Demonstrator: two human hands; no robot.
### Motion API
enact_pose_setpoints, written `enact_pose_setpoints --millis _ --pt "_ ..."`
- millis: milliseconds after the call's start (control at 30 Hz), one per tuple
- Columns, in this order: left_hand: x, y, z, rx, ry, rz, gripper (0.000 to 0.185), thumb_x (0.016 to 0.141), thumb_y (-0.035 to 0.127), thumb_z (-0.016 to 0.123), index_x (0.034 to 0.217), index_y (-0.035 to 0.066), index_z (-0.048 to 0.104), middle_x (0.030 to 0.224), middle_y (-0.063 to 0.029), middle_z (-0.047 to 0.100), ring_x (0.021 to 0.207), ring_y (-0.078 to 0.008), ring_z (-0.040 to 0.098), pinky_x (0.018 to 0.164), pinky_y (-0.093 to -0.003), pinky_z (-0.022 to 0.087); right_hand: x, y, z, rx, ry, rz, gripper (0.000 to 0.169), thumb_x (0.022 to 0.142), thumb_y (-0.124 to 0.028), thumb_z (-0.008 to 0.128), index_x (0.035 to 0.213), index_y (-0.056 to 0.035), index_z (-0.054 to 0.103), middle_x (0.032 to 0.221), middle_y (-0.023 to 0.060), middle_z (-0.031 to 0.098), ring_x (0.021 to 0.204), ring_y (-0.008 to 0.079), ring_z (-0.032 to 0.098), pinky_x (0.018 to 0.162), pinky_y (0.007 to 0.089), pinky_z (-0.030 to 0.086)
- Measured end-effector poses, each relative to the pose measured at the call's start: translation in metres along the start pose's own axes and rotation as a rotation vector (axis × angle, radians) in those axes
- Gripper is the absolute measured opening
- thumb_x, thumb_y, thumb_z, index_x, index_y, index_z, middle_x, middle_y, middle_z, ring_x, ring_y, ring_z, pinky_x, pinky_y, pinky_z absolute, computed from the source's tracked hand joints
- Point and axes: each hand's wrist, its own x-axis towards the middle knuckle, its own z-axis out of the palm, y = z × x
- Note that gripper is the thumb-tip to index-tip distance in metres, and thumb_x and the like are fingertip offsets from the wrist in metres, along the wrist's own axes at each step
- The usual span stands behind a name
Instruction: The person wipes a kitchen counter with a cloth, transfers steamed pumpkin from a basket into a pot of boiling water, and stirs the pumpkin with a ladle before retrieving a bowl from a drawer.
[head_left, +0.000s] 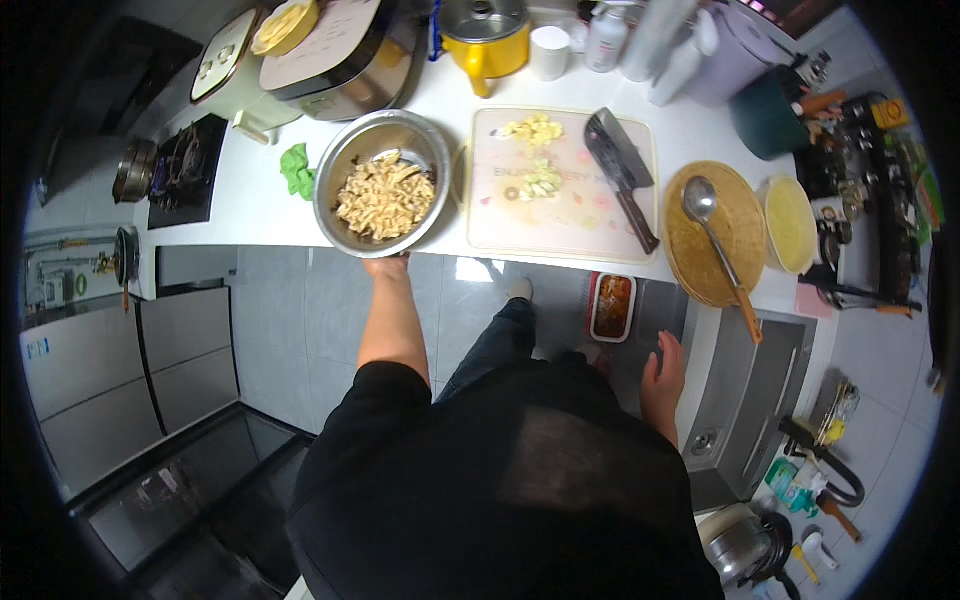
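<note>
My left hand (386, 265) is at the near rim of a steel bowl (328, 217), its fingers hidden under the bowl. Pale, torn or sliced food (386, 196) fills the bowl's lower part. To the bowl's right lies a cutting board (499, 229) with chopped yellowish pieces (536, 129), a second pile of pale green pieces (541, 181) and a cleaver (622, 169). A steel ladle (720, 240) with a wooden handle rests across a woven tray (682, 259). My right hand (663, 375) hangs beside the sink, away from the counter, holding nothing, its fingers partly spread.
Green leaves (298, 172) lie left of the bowl. Behind stand a rice cooker (330, 60), a yellow pot (495, 56) and bottles (606, 39). A yellow bowl (787, 225) is right of the tray. The sink (742, 405) is at my right; a hob (187, 176) is far left.
</note>
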Motion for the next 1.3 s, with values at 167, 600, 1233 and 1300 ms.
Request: enact_pose_setpoints --millis 167,600,1233,1300 --pt "0.014 0.000 0.001 -0.155 -0.363 0.078 0.058 0.097 0.049 0.036 0.141 0.013 0.041 0.142 -0.0114 0.045 0.127 -0.0334 0.047 0.104 -0.0518 0.043 0.004 -0.030 0.024 0.049 -0.044 0.013 0.036 0.089 -0.003 0.049 0.125 -0.0010 0.053 0.130 0.0208 0.051 0.118 0.0363 0.052 0.099 0.0424 0.042" --pt "0.162 0.034 -0.111 -0.130 -0.331 -0.237 0.027 0.082 0.037 0.044 0.064 0.017 0.040 0.055 -0.0002 0.028 0.051 -0.0176 0.030 0.050 -0.0385 0.033 0.007 -0.011 -0.012 -0.047 0.145 -0.030 0.036 0.087 -0.008 0.051 0.123 -0.0059 0.055 0.128 0.0153 0.053 0.108 0.0359 0.057 0.091 0.0427 0.047" --pt "-0.034 -0.125 -0.042 0.934 -0.321 -0.613 0.061 0.095 0.043 0.042 0.146 0.016 0.024 0.144 -0.0205 0.039 0.125 -0.0374 0.045 0.098 -0.0508 0.041 -0.410 0.243 -0.325 -0.834 1.180 0.867 0.033 0.086 -0.011 0.058 0.118 -0.0056 0.058 0.117 0.0202 0.058 0.107 0.0391 0.055 0.091 0.0448 0.045" --pt "-0.116 -0.153 -0.005 0.967 -0.268 -0.507 0.059 0.096 0.043 0.041 0.145 0.016 0.025 0.144 -0.0198 0.038 0.130 -0.0374 0.039 0.102 -0.0524 0.037 -0.468 0.278 -0.353 -0.848 1.156 1.108 0.038 0.087 -0.019 0.059 0.122 -0.0067 0.056 0.120 0.0225 0.056 0.109 0.0406 0.054 0.094 0.0459 0.044"
